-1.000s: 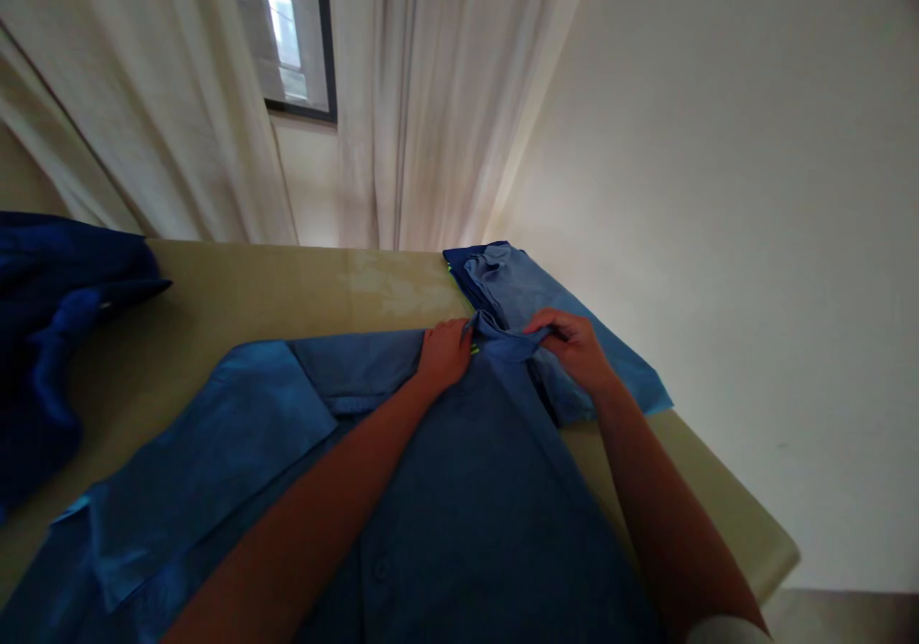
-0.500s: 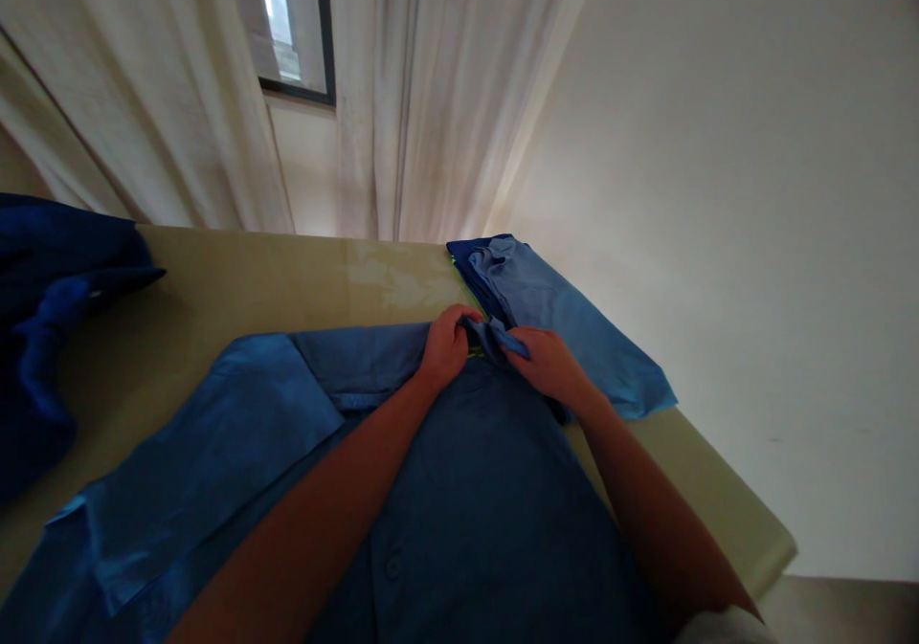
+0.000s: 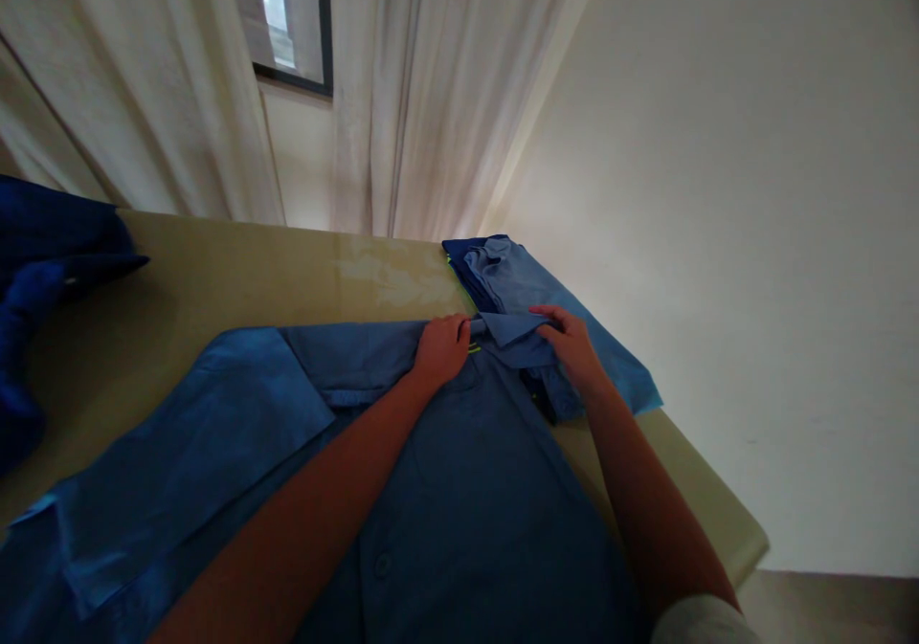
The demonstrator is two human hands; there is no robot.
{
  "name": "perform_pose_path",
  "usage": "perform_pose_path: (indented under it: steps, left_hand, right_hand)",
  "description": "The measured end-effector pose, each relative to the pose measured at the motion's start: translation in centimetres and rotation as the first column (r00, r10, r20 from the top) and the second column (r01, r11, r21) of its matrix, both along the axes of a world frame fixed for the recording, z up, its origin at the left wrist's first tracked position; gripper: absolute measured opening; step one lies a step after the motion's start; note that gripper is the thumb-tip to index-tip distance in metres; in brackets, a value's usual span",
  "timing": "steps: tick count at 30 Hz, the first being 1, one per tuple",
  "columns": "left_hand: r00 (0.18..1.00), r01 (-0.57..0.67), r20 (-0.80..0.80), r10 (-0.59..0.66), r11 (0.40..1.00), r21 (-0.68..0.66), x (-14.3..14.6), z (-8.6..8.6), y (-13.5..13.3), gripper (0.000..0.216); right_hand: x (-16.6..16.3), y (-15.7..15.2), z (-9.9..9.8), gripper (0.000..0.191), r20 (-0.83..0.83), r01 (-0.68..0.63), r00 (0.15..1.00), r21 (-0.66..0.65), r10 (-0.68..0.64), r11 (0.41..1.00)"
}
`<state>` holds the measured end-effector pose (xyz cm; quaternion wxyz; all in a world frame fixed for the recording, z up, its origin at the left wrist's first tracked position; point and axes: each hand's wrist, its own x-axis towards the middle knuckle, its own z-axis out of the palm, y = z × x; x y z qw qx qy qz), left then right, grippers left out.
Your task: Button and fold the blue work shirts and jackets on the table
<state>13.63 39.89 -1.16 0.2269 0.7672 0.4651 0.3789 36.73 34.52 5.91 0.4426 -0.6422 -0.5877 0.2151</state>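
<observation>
A blue buttoned shirt point(image 3: 459, 500) lies spread over the table, with one part folded across on the left. My left hand point(image 3: 443, 345) is closed on the shirt's far edge, beside a small yellow-green stripe. To its right, my right hand point(image 3: 571, 343) pinches the tip of a loose blue flap point(image 3: 513, 328) of the same shirt, which looks like a collar or sleeve end; I cannot tell which. Just behind the right hand lies a stack of folded blue garments point(image 3: 567, 290), partly hidden by that hand and the flap.
Darker blue clothing point(image 3: 57, 252) lies bunched at the left on the yellowish table point(image 3: 236, 271). Pale curtains point(image 3: 445, 89) and a window point(image 3: 287, 22) are behind the table. A white wall point(image 3: 753, 242) rises on the right, past the table's corner.
My right hand has moved right and slightly up, pulling the flap out flatter toward the folded stack. The left hand keeps its grip at the far edge. The view has shifted slightly.
</observation>
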Motion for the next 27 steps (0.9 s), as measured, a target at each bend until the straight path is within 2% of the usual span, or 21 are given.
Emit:
perform_pose_path:
  steps: [3,5,7,9,12,15,17,20,23,25,27]
  left_hand:
    - [0.998,0.043,0.037,-0.044,0.999,0.025,-0.1,0.1,-0.1,0.028]
    - [0.987,0.088,0.132,-0.094,0.995,0.053,-0.1,0.1,-0.1,0.031]
    - [0.96,0.143,0.234,-0.156,0.987,0.07,-0.1,0.0,-0.1,0.037]
    - [0.93,0.183,0.308,-0.2,0.979,0.085,-0.1,-0.2,0.0,0.043]
    - [0.92,0.171,0.343,-0.19,0.982,0.086,-0.1,-0.3,0.1,0.049]
    - [0.953,0.102,0.282,-0.109,0.994,0.039,-0.2,-0.3,0.1,0.048]
    - [0.978,0.063,0.199,-0.067,0.998,0.025,-0.3,-0.2,0.0,0.033]
    - [0.991,0.057,0.118,-0.058,0.998,0.018,-0.3,-0.1,-0.1,0.015]
    - [0.992,0.046,0.123,-0.04,0.998,-0.051,-0.4,0.0,-0.2,0.021]
    - [0.993,0.03,0.119,-0.016,0.993,-0.111,-0.5,0.2,-0.2,0.025]
    - [0.997,0.037,0.074,-0.027,0.99,-0.137,-0.9,0.5,0.1,0.027]
  right_hand:
    - [-1.0,-0.5,0.6,0.051,0.335,-0.113,0.938,0.044,0.092,0.993]
    - [-1.6,-0.6,0.7,0.034,0.498,-0.124,0.864,0.07,0.073,0.99]
    - [-1.9,-0.5,0.5,0.017,0.557,-0.113,0.83,0.105,0.036,0.988]
    - [-1.9,-0.3,0.4,0.019,0.517,-0.065,0.855,0.175,-0.036,0.982]
    - [-1.3,0.0,0.3,0.027,0.36,0.094,0.914,0.268,-0.19,0.959]
    - [-0.8,0.1,0.5,0.03,0.255,0.189,0.93,0.284,-0.264,0.94]
    - [-1.0,-0.1,0.9,0.028,0.22,0.184,0.942,0.289,-0.252,0.94]
    - [-2.0,-0.9,2.4,0.025,0.217,0.069,0.967,0.277,-0.133,0.958]
    - [-3.6,-2.5,4.5,0.02,0.291,-0.118,0.956,0.228,0.048,0.966]
    - [-4.8,-3.7,5.6,0.015,0.379,-0.259,0.905,0.135,0.192,0.956]
    - [-5.9,-4.6,6.2,0.01,0.462,-0.397,0.814,-0.002,0.353,0.918]
